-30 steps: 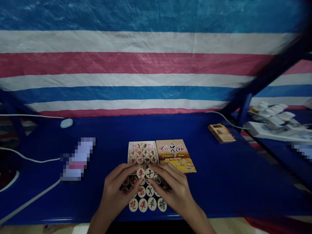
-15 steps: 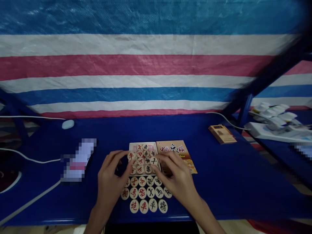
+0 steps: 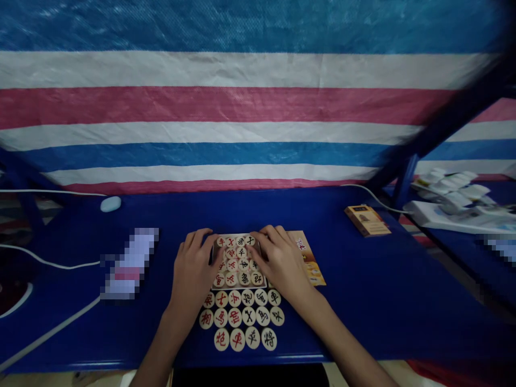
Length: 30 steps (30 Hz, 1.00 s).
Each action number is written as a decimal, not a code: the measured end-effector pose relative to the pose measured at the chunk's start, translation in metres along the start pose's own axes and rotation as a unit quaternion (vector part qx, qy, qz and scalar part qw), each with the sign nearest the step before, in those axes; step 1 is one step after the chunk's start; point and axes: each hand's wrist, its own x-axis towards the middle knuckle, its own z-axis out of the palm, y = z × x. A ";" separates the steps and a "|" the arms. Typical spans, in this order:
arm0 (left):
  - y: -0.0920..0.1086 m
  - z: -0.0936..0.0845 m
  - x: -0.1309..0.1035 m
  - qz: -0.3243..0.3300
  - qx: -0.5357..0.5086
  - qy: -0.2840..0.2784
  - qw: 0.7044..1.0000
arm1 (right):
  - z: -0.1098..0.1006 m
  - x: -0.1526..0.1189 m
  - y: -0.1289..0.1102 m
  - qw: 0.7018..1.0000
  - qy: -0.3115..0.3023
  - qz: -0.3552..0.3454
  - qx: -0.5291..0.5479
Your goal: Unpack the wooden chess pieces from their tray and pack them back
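Observation:
My left hand [image 3: 197, 260] arches over the left side of a shallow box [image 3: 237, 288] of Chinese chess pieces. Its thumb and index finger are apart, close to a red-marked piece [image 3: 221, 241] lying in the far left corner. Over the right side, my right hand [image 3: 282, 260] has its thumb and fingers spread near a black-marked piece [image 3: 250, 241] in the far right corner. Rows of red- and black-marked pieces fill the box, and my hands partly cover some. On the table in front of it lie three rows of pieces [image 3: 235, 317].
A printed chess lid [image 3: 314, 269] lies partly under my right hand. A blurred-out phone [image 3: 133, 263] with white cables lies left, and a white oval object [image 3: 110, 204] behind it. A small brown box [image 3: 367, 220] and a power strip [image 3: 435, 215] are on the right.
Both hands have moved farther from me, toward the box's far edge. The pieces they pinched now lie in its far corners, and the fingers have spread.

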 end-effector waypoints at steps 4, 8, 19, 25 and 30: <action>0.000 0.000 0.000 -0.003 0.000 0.006 1.000 | 0.000 0.001 0.000 1.000 0.008 -0.003 -0.005; -0.001 -0.001 -0.002 -0.004 -0.012 0.012 1.000 | 0.000 0.001 -0.001 1.000 0.012 -0.002 0.009; 0.000 -0.002 -0.002 -0.023 -0.027 0.005 0.999 | -0.002 -0.004 0.000 0.999 -0.019 -0.020 0.037; 0.001 -0.002 -0.001 -0.030 -0.041 -0.008 0.999 | -0.003 -0.006 -0.003 0.999 -0.026 -0.025 0.036; 0.001 0.000 -0.001 -0.034 -0.035 -0.011 0.999 | -0.002 -0.005 -0.003 0.999 -0.036 -0.027 0.029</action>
